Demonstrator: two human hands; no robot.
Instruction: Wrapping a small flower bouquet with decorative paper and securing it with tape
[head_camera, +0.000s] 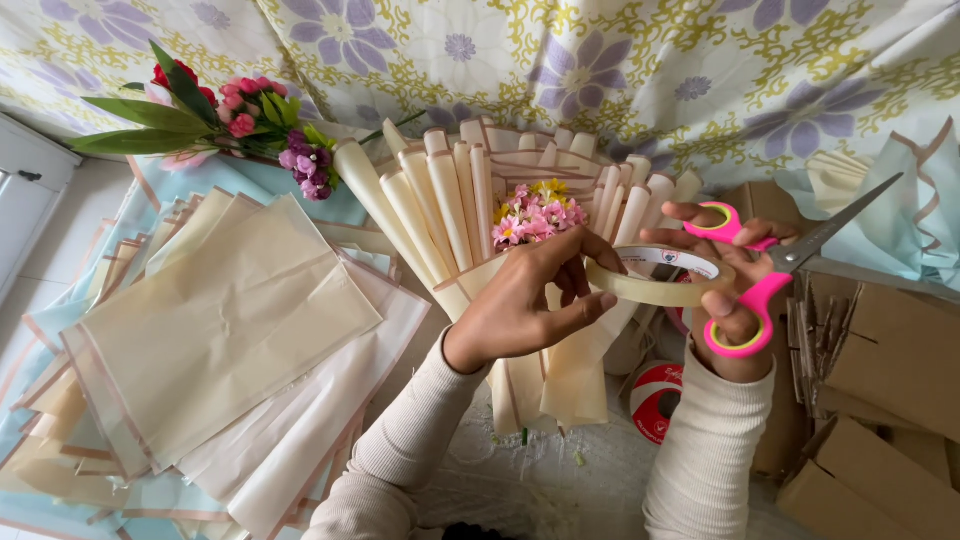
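My left hand (530, 300) pinches the near rim of a roll of clear tape (662, 277), fingers on its outer band. My right hand (722, 290) has its fingers through the pink handles of a pair of scissors (775, 262), whose grey blades point up to the right, and it also steadies the far side of the tape roll. Behind both hands stands a bouquet (505, 215) of cream paper cones fanned around small pink and yellow flowers (535, 213).
A stack of cream and pink-edged paper sheets (215, 330) lies at the left. Red and pink artificial flowers with green leaves (225, 110) rest at the back left. A red-and-white tape roll (655, 400) sits below the hands. Brown cardboard boxes (880, 400) fill the right. Floral cloth (600, 60) hangs behind.
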